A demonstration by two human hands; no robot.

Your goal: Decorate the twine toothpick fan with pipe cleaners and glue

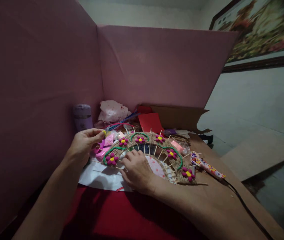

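Note:
My left hand (88, 141) pinches a small yellow lump, perhaps clay (104, 132), between thumb and fingertips, raised just left of a woven fan. That fan (153, 138) is a half-ring of brown twine on thin pale sticks, with magenta flowers with yellow centres (112, 159) and curling green strands (180, 160) on it. Over its inner left part lies my right hand (138, 170), fingers bent and closed on the sticks; the fingertips are partly hidden. Inside the half-ring shows a white piece with pink dots (155, 165). White paper (99, 176) lies under the left side.
A glue gun with a flowered cover (207, 165) and a black cord lies at right. Pink packets (102, 150), a purple flask (82, 116), a red card (150, 122) and a cardboard piece (182, 116) stand behind. Pink panels (157, 66) rise at the back and left.

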